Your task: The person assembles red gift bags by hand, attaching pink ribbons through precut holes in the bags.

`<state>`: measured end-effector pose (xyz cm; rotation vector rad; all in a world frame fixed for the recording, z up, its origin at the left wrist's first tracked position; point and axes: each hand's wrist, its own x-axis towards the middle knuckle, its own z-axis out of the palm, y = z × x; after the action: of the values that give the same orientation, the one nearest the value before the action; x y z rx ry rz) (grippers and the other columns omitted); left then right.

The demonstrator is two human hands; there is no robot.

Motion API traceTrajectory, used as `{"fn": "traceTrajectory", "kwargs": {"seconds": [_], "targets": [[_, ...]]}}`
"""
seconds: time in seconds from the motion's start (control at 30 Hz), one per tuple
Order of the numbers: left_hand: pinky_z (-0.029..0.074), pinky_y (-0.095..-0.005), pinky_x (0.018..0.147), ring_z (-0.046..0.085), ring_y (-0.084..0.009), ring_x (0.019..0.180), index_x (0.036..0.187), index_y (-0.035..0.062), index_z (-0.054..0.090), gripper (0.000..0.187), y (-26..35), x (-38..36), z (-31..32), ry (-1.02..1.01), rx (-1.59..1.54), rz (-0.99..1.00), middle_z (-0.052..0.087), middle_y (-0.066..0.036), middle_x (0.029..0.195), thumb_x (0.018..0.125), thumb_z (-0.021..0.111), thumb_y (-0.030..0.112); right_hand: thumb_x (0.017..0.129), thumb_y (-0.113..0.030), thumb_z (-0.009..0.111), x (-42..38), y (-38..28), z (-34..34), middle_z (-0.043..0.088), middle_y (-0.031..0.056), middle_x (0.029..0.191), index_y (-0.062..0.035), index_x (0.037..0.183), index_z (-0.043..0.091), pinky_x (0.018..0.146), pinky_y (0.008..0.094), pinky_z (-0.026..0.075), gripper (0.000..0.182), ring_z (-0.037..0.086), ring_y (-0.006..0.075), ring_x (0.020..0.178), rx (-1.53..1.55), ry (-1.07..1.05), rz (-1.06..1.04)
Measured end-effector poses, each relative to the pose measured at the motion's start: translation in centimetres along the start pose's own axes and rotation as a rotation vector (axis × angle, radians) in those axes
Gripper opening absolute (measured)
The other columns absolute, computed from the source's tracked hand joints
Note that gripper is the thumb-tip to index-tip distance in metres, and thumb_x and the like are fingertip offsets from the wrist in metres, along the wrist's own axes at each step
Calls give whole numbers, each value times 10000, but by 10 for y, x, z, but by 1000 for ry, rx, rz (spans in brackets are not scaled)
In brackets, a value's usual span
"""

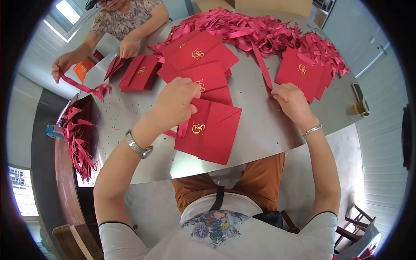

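Observation:
A flat red paper bag [219,132] with a gold monogram lies near the table's front edge. My left hand [178,97] is closed at its upper left edge; the fingertips are partly hidden. A short pink-red ribbon [183,128] shows just below that hand, against the bag. To the right, my right hand [292,102] pinches the end of a long ribbon [261,65] that runs up to the ribbon heap. Just beyond this hand lie more red bags [299,71]. Others overlap in a stack [197,54] beyond my left hand.
A large heap of ribbons [242,28] covers the table's far side. Across at the left, a co-worker [130,21] handles a ribbon and red bags [139,73]. More ribbons [78,134] hang at the left edge. A small amber-coloured item [360,108] sits at the right edge.

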<state>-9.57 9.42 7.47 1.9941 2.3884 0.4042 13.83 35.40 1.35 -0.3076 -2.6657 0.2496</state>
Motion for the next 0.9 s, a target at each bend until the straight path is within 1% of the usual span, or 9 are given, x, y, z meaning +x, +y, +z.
{"fn": "traceTrajectory", "kwargs": {"seconds": [0.17,0.2,0.23,0.33,0.43,0.47,0.53,0.73,0.9], "targets": [[481,-316,693,599,-227,770,811,19,484,295,12,-18,-60,-59,-276,-145,561,-69,785,662,731,-40,873,-23,610,1,-43,-6,645,106,963,-13,917,621,849,336,510,47,634,263,919,158,318,-10],[483,-293,680,606,-204,753,798,21,461,304,16,-23,-77,-77,-299,-180,554,-63,769,661,721,-58,908,-26,575,2,-54,-12,630,85,961,-15,958,598,860,319,497,56,629,219,923,600,252,156],[500,-293,727,632,-187,826,774,28,444,316,16,-30,-88,-35,-369,-151,594,-61,805,643,708,-86,943,-29,541,3,-62,-15,616,64,959,-16,999,574,871,302,484,67,624,176,927,1038,173,325],[519,-332,796,647,-260,872,772,7,473,270,20,-56,-94,233,-457,72,611,-112,856,637,659,-135,996,-73,483,8,-69,-12,574,11,917,-27,1053,542,808,265,473,94,578,100,878,1324,276,315],[502,-411,860,607,-325,1018,764,47,528,226,20,-84,-58,274,-107,240,631,-111,1017,627,646,-89,1016,-121,460,4,-81,-9,550,2,859,-41,1088,549,710,236,439,140,520,74,761,1436,269,510],[498,-410,865,606,-323,1030,778,54,544,211,16,-96,-34,264,-36,240,631,-110,1037,638,643,-69,1015,-147,484,5,-93,-8,576,14,866,-30,1085,570,710,251,464,162,541,94,758,1270,254,720],[490,-435,880,595,-357,1073,830,58,578,208,11,-115,-5,124,124,206,597,-134,1176,664,642,-48,1007,-159,517,-5,-112,13,607,11,871,-22,1069,592,702,278,496,167,571,120,754,824,191,556],[486,-388,876,595,-332,1061,977,57,638,246,15,-112,16,266,-304,-93,647,-155,1057,738,669,4,908,-89,620,-14,-176,32,648,184,857,-16,960,599,680,392,531,92,649,366,784,684,39,211],[487,-420,815,595,-325,909,1040,21,650,293,32,-64,26,251,-96,-159,645,-127,954,776,723,125,895,-87,623,-4,-184,45,651,177,819,-18,928,595,645,415,530,82,651,363,736,552,32,188]]}}
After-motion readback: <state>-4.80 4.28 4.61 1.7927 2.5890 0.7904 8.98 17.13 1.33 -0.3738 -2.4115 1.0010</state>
